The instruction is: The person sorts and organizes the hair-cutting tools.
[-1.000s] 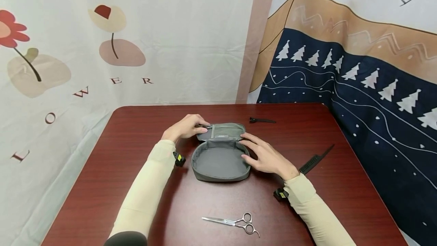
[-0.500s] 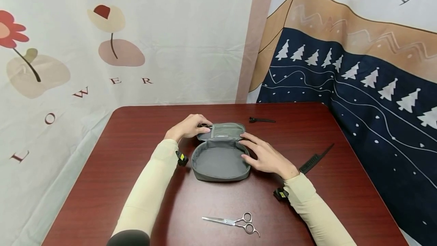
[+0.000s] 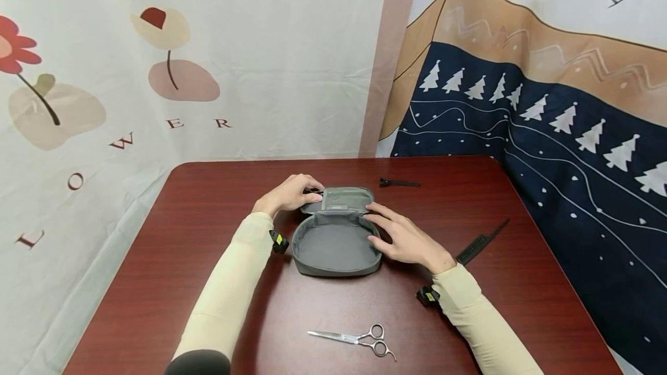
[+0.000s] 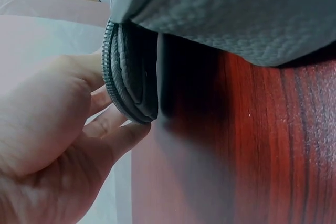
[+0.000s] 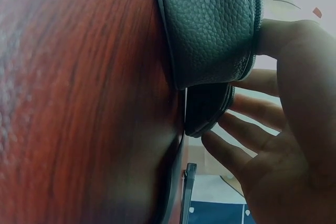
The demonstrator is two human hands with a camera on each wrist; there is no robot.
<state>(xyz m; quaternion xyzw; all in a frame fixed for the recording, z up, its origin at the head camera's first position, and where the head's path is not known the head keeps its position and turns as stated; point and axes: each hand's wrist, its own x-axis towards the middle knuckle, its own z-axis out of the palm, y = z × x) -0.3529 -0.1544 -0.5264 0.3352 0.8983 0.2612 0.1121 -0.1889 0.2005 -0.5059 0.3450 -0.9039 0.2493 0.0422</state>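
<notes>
A grey zip case lies opened on the table, its lid folded back at the far side with a mesh pocket inside. At the lid's left corner, my left hand pinches a small dark metal piece, mostly hidden by thumb and fingers. In the left wrist view, the fingers of that hand reach the lid's zipped edge. My right hand rests with spread fingers along the case's right side, fingertips at the rim and lid. The right wrist view has these fingers against the zipped edges.
Silver scissors lie in front of the case. Off to the right is a black comb, partly behind my right forearm. A black hair clip lies behind the case on the brown table. Printed curtains hang beyond the table.
Over the second, my left hand has shifted slightly right along the lid, and less of the dark metal piece shows. My right hand has stayed in place.
</notes>
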